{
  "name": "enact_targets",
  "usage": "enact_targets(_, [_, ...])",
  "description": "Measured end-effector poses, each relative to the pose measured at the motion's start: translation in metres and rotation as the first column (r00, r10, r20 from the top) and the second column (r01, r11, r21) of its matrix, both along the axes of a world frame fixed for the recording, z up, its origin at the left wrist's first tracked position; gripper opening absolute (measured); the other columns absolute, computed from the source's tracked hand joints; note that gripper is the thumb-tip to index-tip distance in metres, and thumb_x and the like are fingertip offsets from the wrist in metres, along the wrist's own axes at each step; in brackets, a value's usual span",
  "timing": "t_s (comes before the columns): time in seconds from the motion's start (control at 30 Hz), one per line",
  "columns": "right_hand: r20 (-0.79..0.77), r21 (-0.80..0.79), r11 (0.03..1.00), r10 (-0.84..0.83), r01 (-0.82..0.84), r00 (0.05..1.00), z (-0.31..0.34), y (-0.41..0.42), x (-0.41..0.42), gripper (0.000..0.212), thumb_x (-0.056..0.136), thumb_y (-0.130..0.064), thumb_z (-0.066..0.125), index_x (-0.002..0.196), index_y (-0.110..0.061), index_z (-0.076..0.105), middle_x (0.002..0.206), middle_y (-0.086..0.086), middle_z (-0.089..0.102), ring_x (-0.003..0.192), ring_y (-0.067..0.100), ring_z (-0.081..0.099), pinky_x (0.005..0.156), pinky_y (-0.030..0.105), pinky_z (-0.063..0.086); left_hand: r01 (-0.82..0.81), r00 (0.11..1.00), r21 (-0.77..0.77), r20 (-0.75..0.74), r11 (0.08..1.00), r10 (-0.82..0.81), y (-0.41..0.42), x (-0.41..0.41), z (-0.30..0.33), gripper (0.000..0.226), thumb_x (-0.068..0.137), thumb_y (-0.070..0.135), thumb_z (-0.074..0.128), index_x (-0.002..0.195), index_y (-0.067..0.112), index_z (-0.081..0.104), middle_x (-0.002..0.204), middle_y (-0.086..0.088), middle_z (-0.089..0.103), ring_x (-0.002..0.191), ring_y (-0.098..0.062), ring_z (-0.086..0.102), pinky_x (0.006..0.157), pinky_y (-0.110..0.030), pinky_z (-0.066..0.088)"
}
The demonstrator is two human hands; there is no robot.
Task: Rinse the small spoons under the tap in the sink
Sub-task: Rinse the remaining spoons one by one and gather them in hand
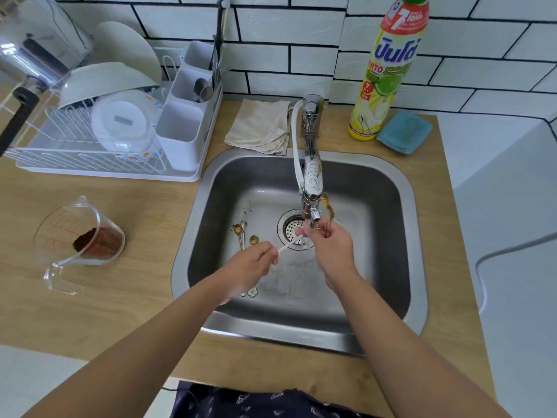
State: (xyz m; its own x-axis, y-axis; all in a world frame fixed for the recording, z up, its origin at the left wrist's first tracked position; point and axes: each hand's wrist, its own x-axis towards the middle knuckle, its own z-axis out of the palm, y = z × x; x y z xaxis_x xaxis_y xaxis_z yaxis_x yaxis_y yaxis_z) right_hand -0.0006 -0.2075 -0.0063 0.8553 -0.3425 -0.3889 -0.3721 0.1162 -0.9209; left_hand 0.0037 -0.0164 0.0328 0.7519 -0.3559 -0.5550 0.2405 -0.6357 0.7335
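Left hand (250, 262) pinches a small pale-handled spoon (290, 244) under the chrome tap (312, 188); right hand (328, 245) grips gold spoons (328, 210) beside the spout. Three small spoons (245, 233) lie in the steel sink (391, 224).

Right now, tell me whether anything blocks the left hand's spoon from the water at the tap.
Nothing visible does. The left hand holds its spoon just left of the tap spout, with only open sink between.
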Motion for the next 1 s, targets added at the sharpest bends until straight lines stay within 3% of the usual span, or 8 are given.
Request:
enact_targets(0.13, [-0.012,-0.037,0.998,0.046,-0.046,0.999,-0.001,0.019,-0.009,0.030,0.103,-0.035,0.061,0.082,-0.034,0.081,0.089,-0.018,0.080,0.084,0.001,0.068,0.066,0.006,0.046,0.016,0.999,0.040,0.030,0.999,-0.017,0.014,-0.009,0.004,0.031,0.108,0.039,0.037,0.086,0.028,0.057,0.072,0.002,0.051,0.067,-0.014,0.044,0.058,-0.027,0.034])
enact_targets(0.23, [0.021,-0.003,0.998,0.064,-0.064,0.998,0.001,0.020,-0.014,0.008,0.093,-0.036,0.074,0.086,-0.039,0.078,0.074,-0.017,0.072,0.068,0.001,0.063,0.068,0.020,0.048,0.032,0.997,0.064,0.062,0.997,-0.036,0.015,-0.012,0.006,0.031,0.108,0.038,0.036,0.085,0.027,0.055,0.072,0.001,0.052,0.067,-0.014,0.044,0.060,-0.028,0.035])
enact_targets(0.3, [0.027,-0.025,0.998,0.058,-0.057,0.998,0.005,0.018,-0.013,0.011,0.093,-0.036,0.075,0.085,-0.041,0.078,0.080,-0.009,0.077,0.071,0.010,0.067,0.069,0.032,0.051,0.035,0.997,0.063,0.062,0.997,-0.039,0.012,-0.013,0.006,0.031,0.108,0.038,0.036,0.086,0.027,0.054,0.072,0.002,0.052,0.067,-0.014,0.044,0.059,-0.028,0.034])
enact_targets(0.43, [-0.005,0.070,0.998,0.000,0.000,1.000,0.011,0.014,-0.012,0.030,0.104,-0.036,0.061,0.083,-0.037,0.082,0.093,-0.010,0.081,0.055,-0.004,0.058,0.062,0.021,0.041,0.002,1.000,0.040,0.019,0.999,-0.002,0.005,-0.011,0.008,0.032,0.107,0.038,0.036,0.087,0.022,0.056,0.071,0.001,0.049,0.067,-0.015,0.042,0.059,-0.030,0.033])
enact_targets(0.57, [0.026,0.050,0.994,0.094,-0.095,0.995,0.014,0.009,-0.011,0.024,0.100,-0.038,0.066,0.093,-0.021,0.081,0.086,-0.012,0.081,0.072,-0.007,0.068,0.064,0.007,0.047,-0.097,0.986,0.011,-0.135,0.995,0.097,0.005,-0.011,0.009,0.030,0.103,0.035,0.037,0.083,0.020,0.052,0.065,0.004,0.041,0.056,-0.011,0.033,0.048,-0.025,0.025])
enact_targets(0.7, [0.008,0.337,0.938,0.081,-0.079,0.997,0.015,0.001,-0.012,0.026,0.105,-0.030,0.061,0.091,-0.020,0.080,0.090,0.018,0.077,0.040,0.004,0.030,0.042,0.019,0.027,-0.097,0.938,-0.088,-0.341,0.991,0.061,0.005,-0.010,0.012,0.035,0.101,0.036,0.035,0.069,0.023,0.040,0.063,0.002,0.028,0.053,-0.014,0.017,0.047,-0.028,0.014])
enact_targets(0.83, [-0.019,0.375,0.927,-0.019,0.025,1.000,0.012,0.002,-0.011,0.037,0.100,-0.033,0.068,0.065,-0.022,0.075,0.078,0.005,0.077,0.039,0.006,0.024,0.040,0.020,0.023,-0.055,0.940,-0.108,-0.341,0.993,0.015,-0.002,-0.007,0.012,0.046,0.103,0.056,0.035,0.072,0.023,0.043,0.056,0.008,0.033,0.049,-0.011,0.020,0.044,-0.024,0.018])
enact_targets(1.0, [-0.041,0.334,0.942,0.034,-0.019,0.999,0.009,0.006,-0.011,0.014,0.093,-0.023,0.078,0.100,-0.011,0.076,0.078,0.004,0.067,0.043,0.007,0.024,0.039,0.019,0.026,-0.095,0.963,-0.109,-0.262,0.989,0.064,-0.003,-0.006,0.004,0.046,0.104,0.055,0.037,0.076,0.021,0.048,0.054,0.009,0.037,0.046,-0.009,0.024,0.042,-0.023,0.021])
